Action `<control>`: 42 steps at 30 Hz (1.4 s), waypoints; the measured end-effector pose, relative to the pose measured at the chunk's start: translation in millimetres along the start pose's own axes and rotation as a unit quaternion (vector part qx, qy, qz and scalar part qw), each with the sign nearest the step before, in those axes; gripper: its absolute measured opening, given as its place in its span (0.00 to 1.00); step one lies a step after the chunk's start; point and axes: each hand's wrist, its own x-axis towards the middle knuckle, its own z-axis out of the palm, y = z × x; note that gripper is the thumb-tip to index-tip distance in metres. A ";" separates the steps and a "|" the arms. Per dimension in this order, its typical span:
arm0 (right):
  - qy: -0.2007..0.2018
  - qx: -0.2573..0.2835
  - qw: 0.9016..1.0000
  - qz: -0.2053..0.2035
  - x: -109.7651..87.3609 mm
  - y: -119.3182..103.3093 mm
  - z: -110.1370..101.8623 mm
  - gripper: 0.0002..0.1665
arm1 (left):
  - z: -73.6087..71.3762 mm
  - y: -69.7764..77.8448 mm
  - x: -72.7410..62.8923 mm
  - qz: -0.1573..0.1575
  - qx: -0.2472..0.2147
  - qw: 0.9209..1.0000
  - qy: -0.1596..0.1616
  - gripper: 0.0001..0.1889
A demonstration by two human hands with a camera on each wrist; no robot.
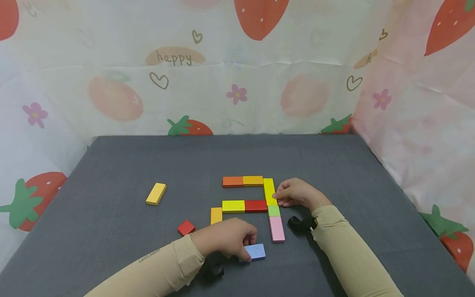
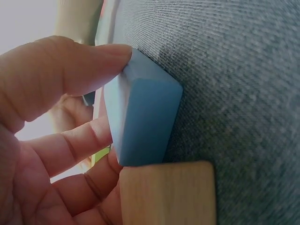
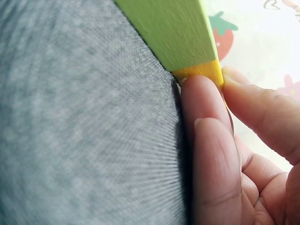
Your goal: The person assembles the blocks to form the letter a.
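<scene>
My left hand (image 1: 231, 237) pinches a light blue block (image 1: 256, 251) near the table's front, thumb on its top. In the left wrist view a bare-wood-coloured block (image 2: 168, 194) stands right at the blue block's end; the left hand hides it in the head view. My right hand (image 1: 298, 193) holds the long yellow block (image 1: 269, 190) at its right side, thumb at the top edge and fingers along the side. Below it a green block (image 1: 273, 210) and a pink block (image 1: 276, 229) continue the line. A red block (image 1: 256, 206) and a yellow-green block (image 1: 233, 206) adjoin leftward.
An orange block (image 1: 232, 182) and an amber block (image 1: 253, 180) form the top row. Another amber block (image 1: 216, 215) is partly behind the left hand. A loose red block (image 1: 186, 227) and a loose yellow block (image 1: 156, 194) lie left on the grey table (image 1: 118, 177).
</scene>
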 end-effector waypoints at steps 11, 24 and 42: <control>0.002 -0.002 1.000 0.007 0.1 -0.8 -0.5 0.12 | -7.1 -8.9 -7.8 0.037 0.011 0.999 -0.014 0.15; 0.003 -0.008 1.000 0.005 -1.0 -1.5 -0.4 0.13 | -13.8 -21.9 -23.8 0.058 0.009 0.998 -0.003 0.18; 0.010 -0.012 1.000 0.006 0.2 -0.5 0.2 0.14 | -13.4 -20.5 -28.8 0.058 0.070 0.996 -0.001 0.12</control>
